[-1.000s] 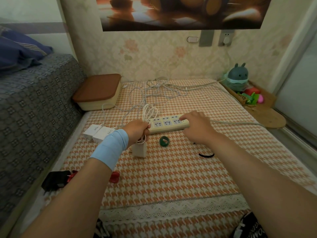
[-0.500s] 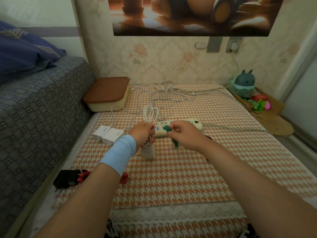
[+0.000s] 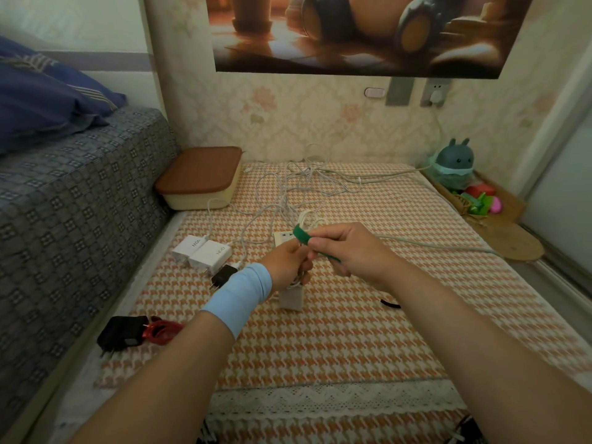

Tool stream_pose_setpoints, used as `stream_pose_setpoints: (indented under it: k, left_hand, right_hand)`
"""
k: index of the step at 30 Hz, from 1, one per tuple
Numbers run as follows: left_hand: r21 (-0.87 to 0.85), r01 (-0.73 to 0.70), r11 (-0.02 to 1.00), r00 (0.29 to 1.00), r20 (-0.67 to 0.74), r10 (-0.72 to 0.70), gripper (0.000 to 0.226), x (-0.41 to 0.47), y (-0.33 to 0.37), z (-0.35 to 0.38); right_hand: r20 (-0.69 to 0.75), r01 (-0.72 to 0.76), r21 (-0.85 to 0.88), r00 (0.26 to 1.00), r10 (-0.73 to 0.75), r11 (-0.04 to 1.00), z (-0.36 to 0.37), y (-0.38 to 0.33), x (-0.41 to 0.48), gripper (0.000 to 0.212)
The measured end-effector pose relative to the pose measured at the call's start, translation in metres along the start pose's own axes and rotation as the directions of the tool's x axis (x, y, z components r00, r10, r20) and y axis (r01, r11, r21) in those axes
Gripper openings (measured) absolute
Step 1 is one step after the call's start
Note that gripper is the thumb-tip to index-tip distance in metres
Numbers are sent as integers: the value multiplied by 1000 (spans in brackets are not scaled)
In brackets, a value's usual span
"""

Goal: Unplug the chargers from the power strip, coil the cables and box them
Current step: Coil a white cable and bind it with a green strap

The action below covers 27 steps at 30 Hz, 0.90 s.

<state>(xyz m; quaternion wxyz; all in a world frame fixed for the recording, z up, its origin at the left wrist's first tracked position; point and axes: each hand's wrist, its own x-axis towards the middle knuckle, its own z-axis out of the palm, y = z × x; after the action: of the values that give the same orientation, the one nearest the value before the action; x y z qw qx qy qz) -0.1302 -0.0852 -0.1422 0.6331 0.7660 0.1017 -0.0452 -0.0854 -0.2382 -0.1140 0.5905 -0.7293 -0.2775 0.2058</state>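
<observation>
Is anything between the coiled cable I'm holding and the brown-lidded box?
Yes. The brown lid sits on the box, and loose white cables lie across the cloth between it and the coiled cable in your left hand.

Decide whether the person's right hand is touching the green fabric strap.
Touching. The head view shows the right hand pinching the green fabric strap, beside the coiled white cable gripped by the left hand.

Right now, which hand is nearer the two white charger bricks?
Left. The left hand, gripping the coiled cable, is close beside the charger bricks; the right hand, pinching the green strap, lies beyond it.
</observation>
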Motion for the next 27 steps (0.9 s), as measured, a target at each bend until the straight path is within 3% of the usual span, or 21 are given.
stream_pose_setpoints:
  k: [4,8,12,16,21,27]
  left_hand:
    - [35,-1,999,1000,-18,1,28,-2,5,10]
    - [-44,14,999,999,40,-12,34,-5,10,11]
    - [-282,85,956,992,108,-56,29,-6,14,13]
    - [-343,64,937,997,-16,-74,37,-2,11,13]
    - [-504,59,862,991,-76,-113,25,2,13,6]
    - [-399,81,913,996,-5,-90,28,-4,14,4]
  right_hand:
    - [-127,-65,-43,990,59,997,6,2,-3,9]
    - [-230,-192,20,954,191,981,0,5,-1,27]
    - [-219,-251,-24,946,240,968,-4,8,0,32]
    - [-217,-174,18,961,174,985,0,8,0,24]
    - [-117,-189,39,974,192,981,-9,12,3,10]
    - [-92,-215,-230,976,198,949,-18,23,6,8]
